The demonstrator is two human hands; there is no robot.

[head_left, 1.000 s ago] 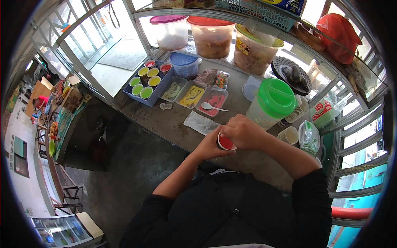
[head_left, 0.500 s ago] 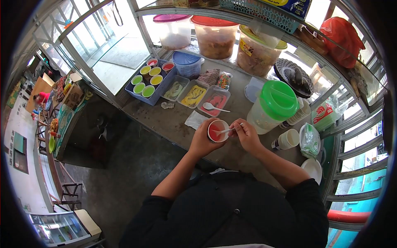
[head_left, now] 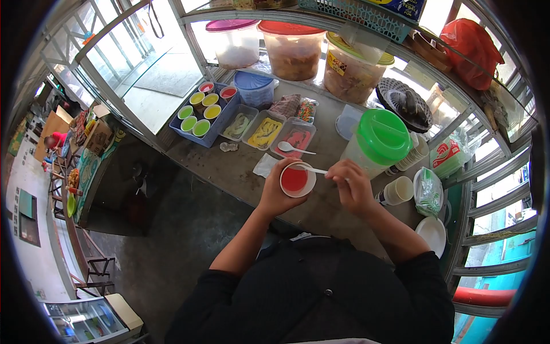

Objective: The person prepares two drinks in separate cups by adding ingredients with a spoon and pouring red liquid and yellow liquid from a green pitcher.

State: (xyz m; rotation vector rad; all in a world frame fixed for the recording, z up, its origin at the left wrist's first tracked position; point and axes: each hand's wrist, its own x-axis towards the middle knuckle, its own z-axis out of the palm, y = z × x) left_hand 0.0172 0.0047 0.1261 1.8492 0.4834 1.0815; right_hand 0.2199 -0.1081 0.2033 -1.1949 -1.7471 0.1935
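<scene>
My left hand [head_left: 277, 194] is wrapped round a paper cup [head_left: 297, 180] with red contents, tilted a little above the table's front edge. Pinched in my right hand [head_left: 352, 184] is a white plastic spoon [head_left: 312, 168], whose far end reaches the cup's upper rim. Beyond the cup, a second white spoon [head_left: 295, 149] lies across a clear tub of red paste [head_left: 299, 137]. Beside it stand a tub of yellow paste [head_left: 265, 132] and a tub of pale green paste [head_left: 238, 124]. A crumpled white tissue [head_left: 264, 165] lies near my left hand.
A blue basket [head_left: 211, 137] holds several filled cups at the left. A green-lidded pitcher [head_left: 382, 137], stacked paper cups [head_left: 397, 191] and a white plate [head_left: 431, 235] stand at the right. Large lidded tubs [head_left: 290, 54] line the back. A person [head_left: 55, 141] is at the far left.
The spoon in my right hand has come up from inside the cup to its rim. My right hand has shifted right, and the cup has tilted, showing more of its red contents.
</scene>
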